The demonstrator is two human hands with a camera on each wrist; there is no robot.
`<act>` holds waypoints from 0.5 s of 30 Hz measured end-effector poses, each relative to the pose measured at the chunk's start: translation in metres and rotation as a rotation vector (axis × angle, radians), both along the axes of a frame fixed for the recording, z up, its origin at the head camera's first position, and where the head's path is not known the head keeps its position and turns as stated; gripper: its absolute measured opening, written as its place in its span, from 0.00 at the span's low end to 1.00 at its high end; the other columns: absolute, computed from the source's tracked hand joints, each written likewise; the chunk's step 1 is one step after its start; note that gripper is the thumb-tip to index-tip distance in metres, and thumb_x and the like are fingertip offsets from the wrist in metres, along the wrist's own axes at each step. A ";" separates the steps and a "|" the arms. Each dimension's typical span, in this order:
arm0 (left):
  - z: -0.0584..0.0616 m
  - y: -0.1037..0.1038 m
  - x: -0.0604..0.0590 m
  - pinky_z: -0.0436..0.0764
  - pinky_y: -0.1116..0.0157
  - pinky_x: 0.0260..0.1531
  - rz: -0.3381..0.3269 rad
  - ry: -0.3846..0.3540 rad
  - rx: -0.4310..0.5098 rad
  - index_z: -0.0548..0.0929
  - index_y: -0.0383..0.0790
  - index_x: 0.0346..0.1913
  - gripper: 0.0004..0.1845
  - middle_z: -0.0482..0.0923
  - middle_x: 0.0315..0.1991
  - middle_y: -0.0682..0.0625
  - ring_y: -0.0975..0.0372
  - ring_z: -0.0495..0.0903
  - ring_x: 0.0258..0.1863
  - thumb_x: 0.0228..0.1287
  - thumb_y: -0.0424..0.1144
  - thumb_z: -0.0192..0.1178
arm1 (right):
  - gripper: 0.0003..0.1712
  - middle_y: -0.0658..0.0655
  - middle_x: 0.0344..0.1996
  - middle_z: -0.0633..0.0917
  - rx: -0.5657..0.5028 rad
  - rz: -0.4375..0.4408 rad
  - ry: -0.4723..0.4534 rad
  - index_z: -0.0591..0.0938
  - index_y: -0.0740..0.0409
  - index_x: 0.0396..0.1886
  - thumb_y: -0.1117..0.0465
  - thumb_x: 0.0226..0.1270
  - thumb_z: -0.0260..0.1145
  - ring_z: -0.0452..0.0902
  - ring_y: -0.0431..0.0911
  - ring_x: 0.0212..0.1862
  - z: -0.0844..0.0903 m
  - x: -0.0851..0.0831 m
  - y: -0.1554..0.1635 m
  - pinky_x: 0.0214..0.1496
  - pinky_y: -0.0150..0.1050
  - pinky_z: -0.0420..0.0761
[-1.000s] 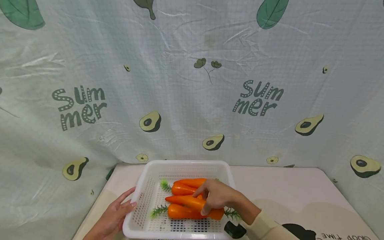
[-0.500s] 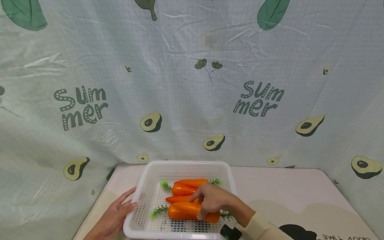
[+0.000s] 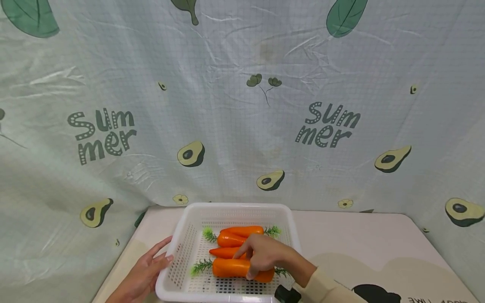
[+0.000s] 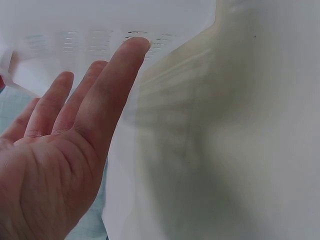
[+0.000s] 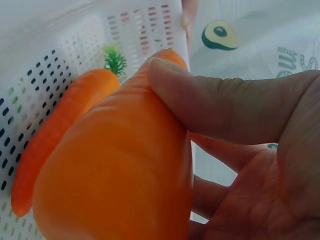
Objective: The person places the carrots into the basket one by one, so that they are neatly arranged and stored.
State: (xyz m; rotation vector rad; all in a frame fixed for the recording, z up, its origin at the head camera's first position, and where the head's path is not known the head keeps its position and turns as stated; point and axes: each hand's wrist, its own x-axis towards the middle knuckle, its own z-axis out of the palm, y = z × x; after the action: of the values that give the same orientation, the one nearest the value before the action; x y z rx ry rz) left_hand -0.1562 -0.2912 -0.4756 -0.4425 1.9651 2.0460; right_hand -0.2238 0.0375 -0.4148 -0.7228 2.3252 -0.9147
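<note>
Several orange carrots with green tops lie in a white slotted plastic basket (image 3: 242,206). My right hand (image 3: 265,253) reaches into it and grips a carrot (image 5: 115,170) between thumb and fingers. In the right wrist view, another carrot (image 5: 60,130) lies below the held one, against the slotted basket floor. Behind the right hand, a pair of carrots (image 3: 231,240) lies side by side, and a carrot with its pointed tip (image 3: 217,252) to the left shows in front of them. My left hand (image 3: 145,269) rests at the basket's left side, fingers extended, fingertip (image 4: 135,47) at its outer wall.
The basket stands on a pale table (image 3: 352,240) with dark printed lettering and shapes at the right front. A light curtain (image 3: 235,118) printed with avocados and "summer" hangs behind it. A black wrist camera (image 3: 287,293) sits under the right wrist, close over the basket's front rim.
My right hand has moved left and slightly forward to the basket's near side, carrying the held carrot over the front one. The tip of the carrot behind now shows separately. The left hand stays put.
</note>
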 end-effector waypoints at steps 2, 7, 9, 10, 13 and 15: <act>0.000 0.000 0.000 0.83 0.42 0.51 0.003 0.001 -0.001 0.47 0.51 0.79 0.44 0.53 0.77 0.34 0.48 0.81 0.58 0.67 0.47 0.62 | 0.26 0.44 0.35 0.86 0.016 0.006 0.002 0.90 0.49 0.43 0.71 0.38 0.77 0.74 0.42 0.35 0.000 0.000 -0.002 0.38 0.36 0.78; 0.001 0.000 -0.001 0.83 0.43 0.51 0.025 -0.004 -0.006 0.49 0.52 0.79 0.44 0.55 0.76 0.34 0.48 0.81 0.57 0.66 0.47 0.63 | 0.25 0.44 0.35 0.86 0.039 0.049 0.018 0.90 0.48 0.42 0.71 0.39 0.77 0.73 0.41 0.34 0.000 -0.003 -0.004 0.37 0.34 0.78; 0.001 0.001 -0.001 0.83 0.43 0.51 0.033 -0.007 -0.009 0.50 0.52 0.78 0.44 0.56 0.76 0.35 0.49 0.81 0.58 0.66 0.47 0.64 | 0.26 0.43 0.35 0.86 0.048 0.060 0.020 0.90 0.46 0.43 0.70 0.40 0.77 0.72 0.40 0.34 0.000 -0.005 -0.005 0.37 0.33 0.77; 0.001 0.001 -0.001 0.83 0.44 0.51 0.034 -0.009 -0.011 0.50 0.52 0.78 0.44 0.56 0.76 0.35 0.49 0.81 0.58 0.66 0.47 0.64 | 0.26 0.43 0.35 0.86 0.050 0.067 0.019 0.90 0.46 0.43 0.70 0.40 0.77 0.72 0.40 0.33 0.000 -0.006 -0.005 0.36 0.33 0.77; 0.000 0.002 -0.001 0.83 0.44 0.51 0.037 -0.009 -0.014 0.50 0.52 0.78 0.44 0.56 0.76 0.35 0.48 0.80 0.58 0.66 0.46 0.64 | 0.27 0.42 0.29 0.82 0.059 0.088 0.018 0.90 0.46 0.43 0.70 0.40 0.77 0.71 0.39 0.31 -0.002 -0.008 -0.006 0.33 0.31 0.73; 0.000 0.002 -0.001 0.83 0.43 0.50 0.044 -0.011 -0.015 0.51 0.52 0.78 0.44 0.57 0.76 0.35 0.48 0.80 0.58 0.65 0.46 0.64 | 0.27 0.42 0.23 0.77 0.054 0.111 0.018 0.90 0.46 0.44 0.71 0.40 0.77 0.67 0.39 0.27 -0.004 -0.010 -0.007 0.28 0.30 0.68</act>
State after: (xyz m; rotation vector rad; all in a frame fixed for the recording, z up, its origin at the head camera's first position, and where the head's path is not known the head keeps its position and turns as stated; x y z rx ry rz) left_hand -0.1573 -0.2893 -0.4758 -0.5043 1.9823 2.0520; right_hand -0.2340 0.0306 -0.4183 -0.8318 2.2913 -0.7962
